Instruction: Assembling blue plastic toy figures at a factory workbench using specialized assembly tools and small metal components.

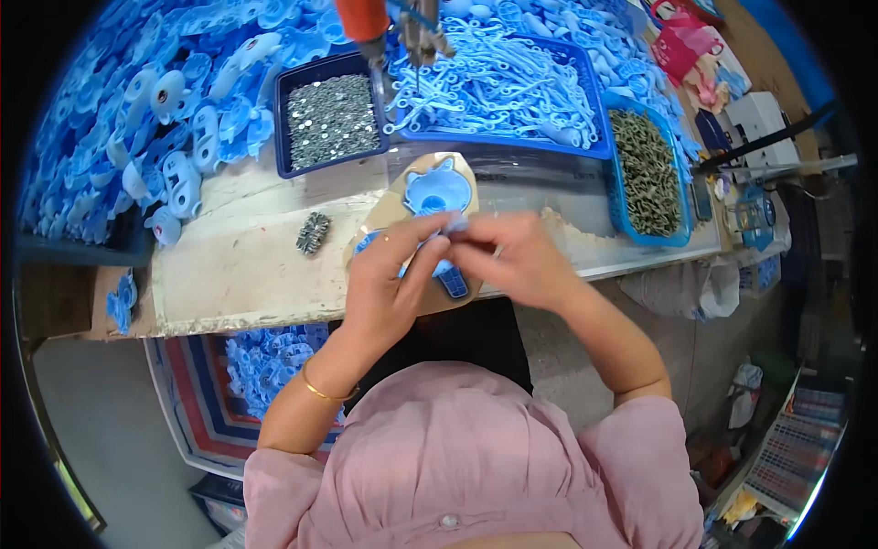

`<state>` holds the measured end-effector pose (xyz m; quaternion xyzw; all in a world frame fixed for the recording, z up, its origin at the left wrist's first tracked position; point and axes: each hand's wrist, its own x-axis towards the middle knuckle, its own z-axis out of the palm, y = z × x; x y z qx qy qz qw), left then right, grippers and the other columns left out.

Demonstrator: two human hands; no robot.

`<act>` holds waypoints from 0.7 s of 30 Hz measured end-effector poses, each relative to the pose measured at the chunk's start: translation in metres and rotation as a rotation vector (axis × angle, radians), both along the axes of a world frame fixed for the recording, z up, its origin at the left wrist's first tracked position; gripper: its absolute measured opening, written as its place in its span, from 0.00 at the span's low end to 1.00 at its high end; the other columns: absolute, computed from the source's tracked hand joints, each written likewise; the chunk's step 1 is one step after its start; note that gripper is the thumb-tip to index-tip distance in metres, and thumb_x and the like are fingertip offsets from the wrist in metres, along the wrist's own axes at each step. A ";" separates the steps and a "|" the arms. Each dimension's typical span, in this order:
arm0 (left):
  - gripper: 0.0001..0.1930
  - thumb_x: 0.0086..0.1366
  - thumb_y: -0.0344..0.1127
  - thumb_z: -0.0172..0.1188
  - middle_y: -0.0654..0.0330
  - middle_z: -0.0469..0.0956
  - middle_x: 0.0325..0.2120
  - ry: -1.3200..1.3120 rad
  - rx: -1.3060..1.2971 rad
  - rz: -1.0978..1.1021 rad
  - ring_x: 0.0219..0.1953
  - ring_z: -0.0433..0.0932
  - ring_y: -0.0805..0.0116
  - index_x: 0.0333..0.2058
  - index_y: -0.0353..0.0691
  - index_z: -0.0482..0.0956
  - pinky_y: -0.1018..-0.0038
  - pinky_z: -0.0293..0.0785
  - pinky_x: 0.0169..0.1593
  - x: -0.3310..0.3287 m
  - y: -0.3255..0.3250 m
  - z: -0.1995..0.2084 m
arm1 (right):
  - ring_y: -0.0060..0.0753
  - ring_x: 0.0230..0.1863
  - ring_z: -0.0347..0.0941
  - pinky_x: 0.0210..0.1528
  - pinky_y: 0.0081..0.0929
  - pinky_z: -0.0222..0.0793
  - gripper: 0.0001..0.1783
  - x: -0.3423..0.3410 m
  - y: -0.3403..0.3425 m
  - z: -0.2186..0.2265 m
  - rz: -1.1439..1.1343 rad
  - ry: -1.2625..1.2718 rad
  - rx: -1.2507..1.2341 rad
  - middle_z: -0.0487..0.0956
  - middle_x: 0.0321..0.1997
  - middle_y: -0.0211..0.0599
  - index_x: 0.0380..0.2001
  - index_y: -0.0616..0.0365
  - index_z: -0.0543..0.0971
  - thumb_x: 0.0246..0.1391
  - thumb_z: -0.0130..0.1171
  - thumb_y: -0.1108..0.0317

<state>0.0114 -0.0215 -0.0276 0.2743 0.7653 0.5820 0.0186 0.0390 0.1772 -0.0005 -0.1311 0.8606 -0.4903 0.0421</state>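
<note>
My left hand [395, 279] and my right hand [517, 256] meet over a tan fixture board [464, 174] at the table's front edge. Their fingertips are closed together on a small pale blue plastic piece [455, 222], mostly covered by the fingers. Right behind the hands, a blue plastic shell [439, 192] with a rounded bowl and ear-like bumps lies in the board. Another blue part [452, 280] with a grid pattern shows below my fingers. The middle of the board is hidden by my hands.
Farther back stand a dark tray of small metal pieces [282, 128], a blue tray of pale blue plastic arms [512, 146] and a blue basket of screws [624, 224]. A metal clump [313, 233] lies left of the board. Blue shells [183, 183] pile up at left. Overhead hangs an orange-handled tool [363, 20].
</note>
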 end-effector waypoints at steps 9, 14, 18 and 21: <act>0.10 0.79 0.34 0.44 0.66 0.72 0.26 -0.350 0.187 -0.080 0.24 0.67 0.82 0.46 0.35 0.72 0.81 0.65 0.29 0.013 0.006 0.004 | 0.36 0.35 0.81 0.38 0.32 0.75 0.10 -0.001 0.216 -0.031 -0.821 0.342 0.807 0.83 0.38 0.41 0.38 0.60 0.85 0.58 0.64 0.65; 0.10 0.79 0.35 0.45 0.67 0.70 0.25 -0.537 0.211 -0.131 0.26 0.65 0.82 0.46 0.37 0.72 0.82 0.63 0.31 0.017 0.004 0.001 | 0.43 0.35 0.81 0.38 0.38 0.74 0.11 -0.006 0.241 -0.051 -0.927 0.209 0.997 0.82 0.39 0.44 0.36 0.60 0.84 0.56 0.65 0.62; 0.09 0.79 0.35 0.45 0.67 0.69 0.24 -0.421 0.147 -0.136 0.26 0.65 0.81 0.47 0.37 0.72 0.81 0.63 0.31 0.016 0.002 -0.001 | 0.34 0.32 0.80 0.35 0.34 0.73 0.13 -0.003 0.254 -0.044 -0.955 0.129 0.694 0.83 0.32 0.39 0.36 0.60 0.83 0.58 0.65 0.60; 0.09 0.78 0.34 0.47 0.66 0.70 0.24 -0.415 0.126 -0.112 0.27 0.67 0.80 0.47 0.37 0.71 0.80 0.66 0.33 0.015 -0.001 -0.004 | 0.24 0.32 0.78 0.33 0.26 0.72 0.11 0.004 0.252 -0.030 -0.964 -0.012 0.199 0.82 0.29 0.31 0.38 0.59 0.81 0.61 0.63 0.62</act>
